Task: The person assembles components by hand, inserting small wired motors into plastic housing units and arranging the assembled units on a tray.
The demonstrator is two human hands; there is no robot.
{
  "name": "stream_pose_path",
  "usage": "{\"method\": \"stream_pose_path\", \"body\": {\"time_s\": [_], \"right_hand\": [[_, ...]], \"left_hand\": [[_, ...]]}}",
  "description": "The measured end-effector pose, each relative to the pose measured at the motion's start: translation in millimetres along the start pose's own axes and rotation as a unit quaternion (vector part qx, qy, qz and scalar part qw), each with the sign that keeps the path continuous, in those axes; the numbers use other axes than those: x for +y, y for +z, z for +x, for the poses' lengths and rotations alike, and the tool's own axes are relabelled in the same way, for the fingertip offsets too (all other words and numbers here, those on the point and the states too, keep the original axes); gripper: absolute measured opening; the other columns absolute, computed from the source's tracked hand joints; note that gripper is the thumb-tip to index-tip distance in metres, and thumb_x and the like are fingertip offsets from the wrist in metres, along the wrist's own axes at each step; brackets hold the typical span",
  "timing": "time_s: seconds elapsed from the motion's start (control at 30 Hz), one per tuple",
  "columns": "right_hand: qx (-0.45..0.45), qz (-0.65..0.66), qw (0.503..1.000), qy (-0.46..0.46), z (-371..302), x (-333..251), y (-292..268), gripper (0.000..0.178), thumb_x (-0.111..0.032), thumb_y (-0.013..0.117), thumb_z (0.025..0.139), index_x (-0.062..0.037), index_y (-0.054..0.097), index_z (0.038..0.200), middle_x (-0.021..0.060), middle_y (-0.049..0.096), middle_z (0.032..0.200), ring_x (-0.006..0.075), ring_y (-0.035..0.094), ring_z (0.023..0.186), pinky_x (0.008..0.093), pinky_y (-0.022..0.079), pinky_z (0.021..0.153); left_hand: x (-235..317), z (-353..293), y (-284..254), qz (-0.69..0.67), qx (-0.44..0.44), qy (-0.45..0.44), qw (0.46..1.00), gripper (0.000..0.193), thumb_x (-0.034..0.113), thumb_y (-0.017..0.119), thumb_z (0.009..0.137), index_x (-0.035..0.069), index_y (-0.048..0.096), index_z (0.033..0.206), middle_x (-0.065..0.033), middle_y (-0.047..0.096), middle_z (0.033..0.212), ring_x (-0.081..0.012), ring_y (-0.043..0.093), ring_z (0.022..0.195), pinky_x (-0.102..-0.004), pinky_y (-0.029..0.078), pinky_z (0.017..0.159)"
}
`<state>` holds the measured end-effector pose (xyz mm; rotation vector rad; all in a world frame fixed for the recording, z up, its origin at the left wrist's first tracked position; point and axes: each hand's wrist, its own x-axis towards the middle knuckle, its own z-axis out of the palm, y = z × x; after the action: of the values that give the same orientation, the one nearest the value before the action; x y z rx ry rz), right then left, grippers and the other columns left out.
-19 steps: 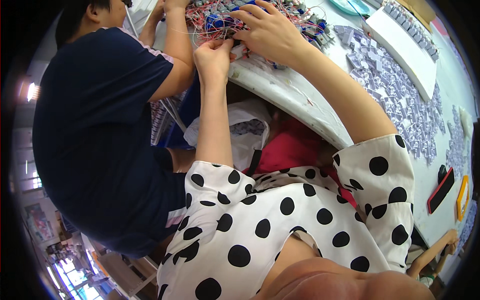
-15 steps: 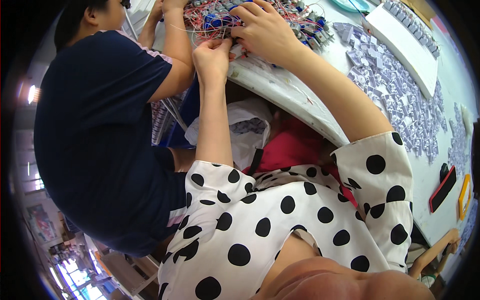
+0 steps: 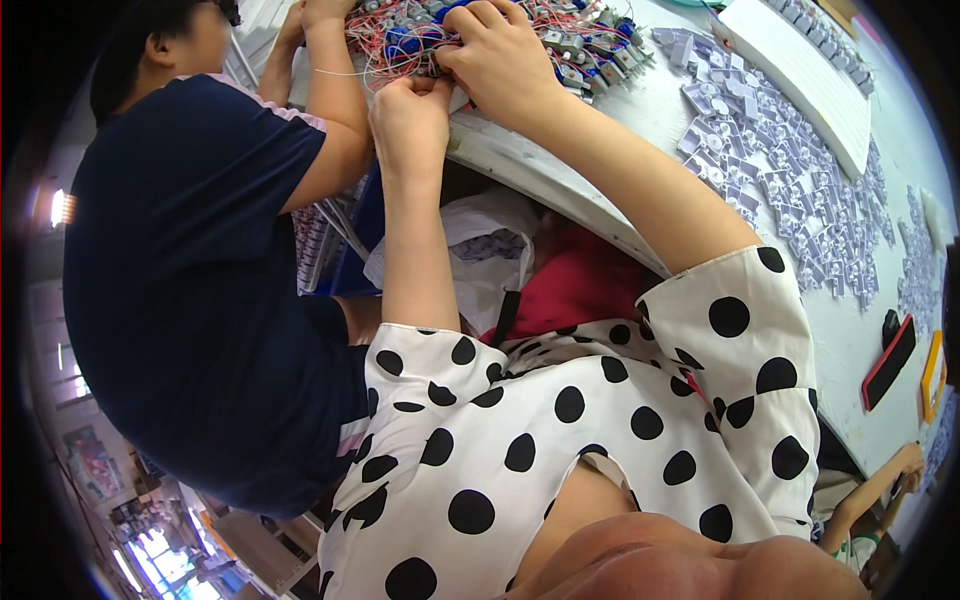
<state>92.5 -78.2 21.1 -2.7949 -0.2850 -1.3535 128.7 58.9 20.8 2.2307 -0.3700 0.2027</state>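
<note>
At the table's near edge, my left hand [image 3: 410,118] is closed in a pinch, thumb and forefinger pressed together. What it grips is hidden by the fingers. My right hand [image 3: 505,62] arches in from the right, its thumb and forefinger bent down close to the left fingertips. Whatever sits between those fingers is too small and covered to name. Just beyond both hands lies a heap of small metal motors [image 3: 590,50] with blue parts and red and white wires. A loose white wire [image 3: 340,73] sticks out leftward from the heap.
A co-worker in a dark blue shirt [image 3: 190,250] sits close on my left, hands at the heap. Right of it, many clear plastic parts [image 3: 745,140] cover the white table [image 3: 570,165]. Farther right are a white block with motors [image 3: 800,80] and a red-black tool [image 3: 887,365].
The whole view has shifted slightly, so hands and heap sit a little farther left. My hands stay close together; a small pale piece by the left fingertips no longer shows clearly.
</note>
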Motion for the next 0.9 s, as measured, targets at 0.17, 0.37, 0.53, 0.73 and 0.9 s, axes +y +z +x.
{"method": "stream_pose_path", "body": {"time_s": [0.17, 0.37, 0.53, 0.73, 0.9], "right_hand": [[0.005, 0.016, 1.000, 0.022, -3.2, 5.4, -2.7, 0.017, -0.025, 0.062, 0.078, -0.0122, 0.073, 0.077, 0.0107, 0.058, 0.100, 0.0274, 0.053, 0.109, 0.0467, 0.036, 0.103], [-0.010, 0.026, 0.999, 0.043, 0.8, -3.6, 1.9, 0.016, -0.023, 0.061, 0.081, -0.0119, 0.073, 0.080, 0.0119, 0.058, 0.101, 0.0289, 0.052, 0.111, 0.0489, 0.034, 0.106], [0.000, 0.009, 0.998, 0.056, 3.6, -2.5, 3.4, 0.016, -0.022, 0.062, 0.080, -0.0100, 0.073, 0.080, 0.0133, 0.059, 0.103, 0.0301, 0.052, 0.112, 0.0510, 0.033, 0.107], [-0.010, 0.033, 0.998, 0.060, 3.0, 2.4, -0.8, 0.016, -0.021, 0.062, 0.080, -0.0090, 0.073, 0.080, 0.0141, 0.059, 0.104, 0.0308, 0.052, 0.113, 0.0511, 0.033, 0.107], [-0.002, 0.036, 0.999, 0.035, 6.5, -5.0, -0.9, 0.015, -0.020, 0.062, 0.081, -0.0095, 0.072, 0.083, 0.0139, 0.058, 0.106, 0.0305, 0.052, 0.113, 0.0507, 0.033, 0.107]], "left_hand": [[2.9, -5.5, 11.4, -0.050, 0.037, 0.034, 0.998, 0.024, 0.019, 0.070, 0.084, -0.005, 0.074, 0.087, -0.0252, 0.071, 0.079, -0.0382, 0.072, 0.077, -0.0419, 0.055, 0.077], [-23.1, 9.6, 14.8, -0.142, 0.044, -0.005, 0.989, 0.023, 0.015, 0.076, 0.081, -0.007, 0.074, 0.087, -0.0168, 0.074, 0.076, -0.0177, 0.068, 0.066, -0.0318, 0.054, 0.066], [-24.1, 13.6, 17.1, -0.216, 0.021, -0.028, 0.976, 0.023, 0.012, 0.077, 0.082, -0.009, 0.074, 0.089, -0.0111, 0.073, 0.075, -0.0149, 0.065, 0.067, -0.0283, 0.053, 0.066], [-23.7, 17.1, 9.1, -0.272, -0.028, -0.085, 0.958, 0.019, 0.010, 0.079, 0.081, -0.007, 0.075, 0.090, -0.0045, 0.069, 0.070, -0.0088, 0.056, 0.058, -0.0261, 0.045, 0.055], [-53.8, 25.2, 10.4, -0.354, -0.037, -0.104, 0.929, 0.016, 0.013, 0.078, 0.083, -0.001, 0.076, 0.088, -0.0025, 0.068, 0.072, -0.0076, 0.053, 0.058, -0.0225, 0.042, 0.056]]}}
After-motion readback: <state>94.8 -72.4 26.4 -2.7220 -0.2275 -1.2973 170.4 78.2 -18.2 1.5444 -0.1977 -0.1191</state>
